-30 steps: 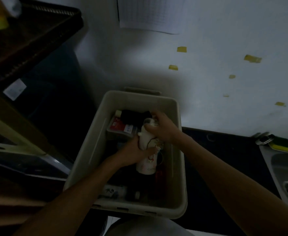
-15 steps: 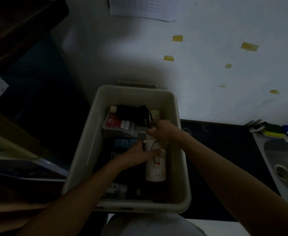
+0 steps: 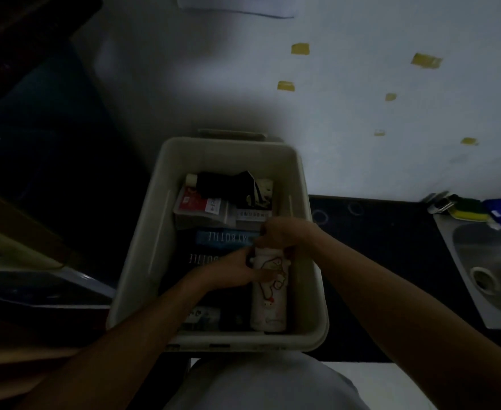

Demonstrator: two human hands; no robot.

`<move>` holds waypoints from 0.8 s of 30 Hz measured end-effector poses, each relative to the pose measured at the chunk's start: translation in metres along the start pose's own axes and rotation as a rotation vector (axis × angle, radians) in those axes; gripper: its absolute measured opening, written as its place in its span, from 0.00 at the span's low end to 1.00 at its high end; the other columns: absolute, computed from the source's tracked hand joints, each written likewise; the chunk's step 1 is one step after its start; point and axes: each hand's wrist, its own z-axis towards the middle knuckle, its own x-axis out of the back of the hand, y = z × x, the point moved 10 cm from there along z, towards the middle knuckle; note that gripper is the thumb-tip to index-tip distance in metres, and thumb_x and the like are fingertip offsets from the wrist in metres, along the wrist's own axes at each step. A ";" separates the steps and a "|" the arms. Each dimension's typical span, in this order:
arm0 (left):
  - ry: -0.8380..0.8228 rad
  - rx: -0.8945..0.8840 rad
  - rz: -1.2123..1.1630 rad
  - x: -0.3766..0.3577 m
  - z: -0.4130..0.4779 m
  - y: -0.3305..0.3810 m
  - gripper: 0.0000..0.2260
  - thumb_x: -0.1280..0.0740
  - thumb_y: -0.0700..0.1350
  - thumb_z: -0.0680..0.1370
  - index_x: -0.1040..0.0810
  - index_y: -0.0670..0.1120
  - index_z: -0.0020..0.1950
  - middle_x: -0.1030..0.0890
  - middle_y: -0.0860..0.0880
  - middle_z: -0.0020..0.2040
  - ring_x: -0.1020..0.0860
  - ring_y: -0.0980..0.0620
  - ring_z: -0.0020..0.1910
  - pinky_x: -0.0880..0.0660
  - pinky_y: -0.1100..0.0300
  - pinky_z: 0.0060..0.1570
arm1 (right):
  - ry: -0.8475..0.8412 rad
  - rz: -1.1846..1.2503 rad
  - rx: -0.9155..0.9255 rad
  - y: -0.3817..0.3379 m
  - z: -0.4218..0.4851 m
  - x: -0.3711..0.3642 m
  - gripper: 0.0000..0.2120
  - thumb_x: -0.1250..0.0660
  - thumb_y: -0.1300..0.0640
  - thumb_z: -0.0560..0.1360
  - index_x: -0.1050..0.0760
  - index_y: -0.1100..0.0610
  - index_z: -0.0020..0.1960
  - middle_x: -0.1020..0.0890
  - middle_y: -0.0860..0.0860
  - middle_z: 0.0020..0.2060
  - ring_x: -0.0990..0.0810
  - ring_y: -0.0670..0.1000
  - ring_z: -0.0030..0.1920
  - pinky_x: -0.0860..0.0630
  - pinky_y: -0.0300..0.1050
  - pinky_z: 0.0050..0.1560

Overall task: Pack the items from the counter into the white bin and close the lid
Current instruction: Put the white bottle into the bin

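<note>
Dim counter [image 3: 391, 261]: both hands [image 3: 261, 255] grip white bottle [image 3: 270, 294] in bin [image 3: 142, 247], cap hidden.

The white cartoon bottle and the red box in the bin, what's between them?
In the head view, boxes printed MY BOTTLE lie between the white cartoon bottle and the red box.

White bottle [image 3: 268, 294] in lidless white bin [image 3: 142, 261]

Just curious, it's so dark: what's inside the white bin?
The white bin holds a white cartoon bottle gripped by both hands, dark "MY BOTTLE" boxes, a red-labelled box and a black item. Anything underneath is hidden.
</note>
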 end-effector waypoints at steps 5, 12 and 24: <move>0.013 0.004 0.005 -0.002 -0.003 -0.007 0.16 0.27 0.48 0.74 0.26 0.59 0.58 0.20 0.57 0.58 0.22 0.62 0.55 0.23 0.64 0.54 | -0.007 0.011 -0.058 0.005 0.010 -0.009 0.22 0.41 0.44 0.79 0.28 0.59 0.65 0.22 0.56 0.53 0.20 0.55 0.50 0.23 0.46 0.44; 0.026 -0.003 0.070 -0.005 -0.005 -0.006 0.17 0.26 0.50 0.74 0.27 0.60 0.59 0.21 0.58 0.58 0.22 0.62 0.56 0.24 0.61 0.59 | 0.014 -0.010 -0.032 0.000 0.002 -0.013 0.22 0.44 0.47 0.82 0.31 0.58 0.69 0.25 0.58 0.64 0.25 0.56 0.62 0.31 0.43 0.52; 0.083 -0.001 0.169 0.003 -0.013 -0.012 0.24 0.28 0.54 0.74 0.28 0.54 0.69 0.24 0.56 0.66 0.25 0.58 0.63 0.29 0.57 0.66 | 0.294 0.094 0.021 0.002 -0.011 -0.014 0.18 0.38 0.46 0.77 0.28 0.56 0.63 0.21 0.56 0.57 0.21 0.54 0.52 0.25 0.44 0.49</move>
